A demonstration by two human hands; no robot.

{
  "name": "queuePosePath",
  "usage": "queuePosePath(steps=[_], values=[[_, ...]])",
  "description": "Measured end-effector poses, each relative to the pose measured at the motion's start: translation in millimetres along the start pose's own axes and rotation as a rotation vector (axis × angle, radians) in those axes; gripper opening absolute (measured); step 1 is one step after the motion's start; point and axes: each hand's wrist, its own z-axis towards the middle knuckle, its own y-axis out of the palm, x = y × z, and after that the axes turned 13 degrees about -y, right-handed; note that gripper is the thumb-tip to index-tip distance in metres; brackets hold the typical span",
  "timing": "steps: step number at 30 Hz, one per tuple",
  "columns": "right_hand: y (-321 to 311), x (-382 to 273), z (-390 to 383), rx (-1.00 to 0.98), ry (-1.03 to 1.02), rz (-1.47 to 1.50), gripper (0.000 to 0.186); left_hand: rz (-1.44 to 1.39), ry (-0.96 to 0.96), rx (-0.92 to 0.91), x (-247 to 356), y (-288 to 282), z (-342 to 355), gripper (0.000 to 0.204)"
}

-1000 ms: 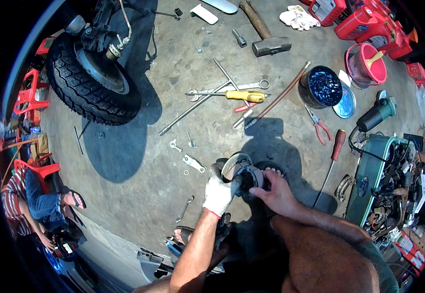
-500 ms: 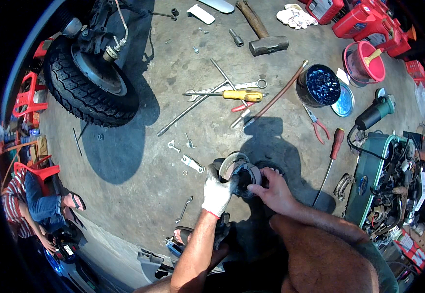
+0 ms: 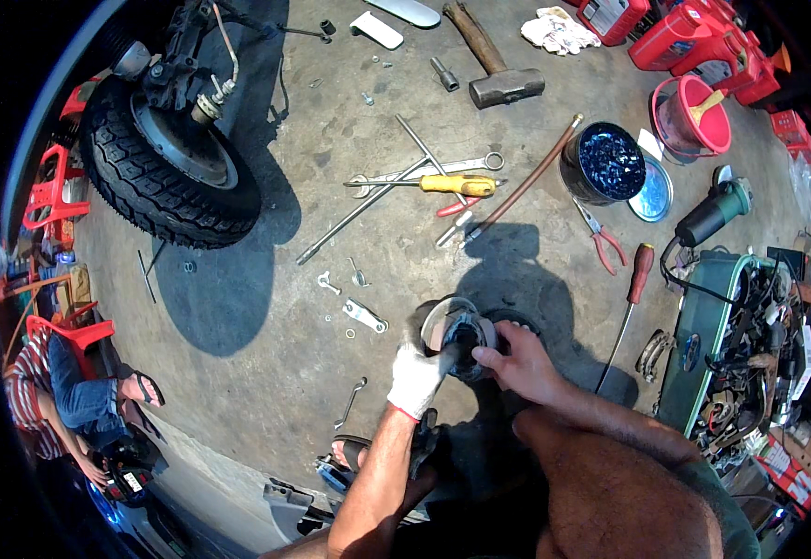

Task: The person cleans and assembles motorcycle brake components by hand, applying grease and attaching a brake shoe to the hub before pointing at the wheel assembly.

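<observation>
A round metal brake assembly (image 3: 440, 326), with a pale curved rim and a dark centre, is held low over the floor in front of me. My left hand (image 3: 416, 374), in a white glove, reaches to its near left side. Its fingers are closed at the dark middle, their tips partly hidden and a little blurred. On the right side, my bare right hand (image 3: 520, 363) grips the edge with thumb in front and fingers behind. Just beyond it lies a dark round toothed part (image 3: 513, 321), mostly in shadow. A small metal lever arm (image 3: 365, 317) and a wing-shaped piece (image 3: 329, 282) lie to the left.
Ahead lie a yellow-handled screwdriver (image 3: 456, 185), a sledgehammer (image 3: 506, 88) and an open can of dark blue grease (image 3: 607, 166). Pliers (image 3: 603, 238), curved brake shoes (image 3: 653, 356) and a green bin (image 3: 689, 349) are rightward. A wheel (image 3: 172, 163) stands left; a person (image 3: 79, 382) sits beyond.
My left fingers have moved from the assembly's left rim in toward its dark centre. More of the pale rim now shows. My right hand keeps its grip, and the view has shifted slightly.
</observation>
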Motion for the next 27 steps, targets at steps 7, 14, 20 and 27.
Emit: queuePosePath(steps=[7,14,20,27], values=[[3.1,10.3,-4.6,0.016,-0.03,0.033,0.039,-0.056,-0.023,-0.011,2.6,6.6,0.4,0.059],[7.2,14.7,-0.8,0.083,-0.009,0.03,0.034,0.153,-0.024,0.12,23.4,15.6,1.6,0.052],[1.7,-4.1,8.1,0.093,0.064,-0.026,0.035,0.258,-0.074,0.158,35.9,19.7,2.6,0.048],[11.6,-2.2,21.2,0.197,-0.138,-0.249,0.033,0.235,-0.009,0.066,15.2,6.6,13.3,0.047]])
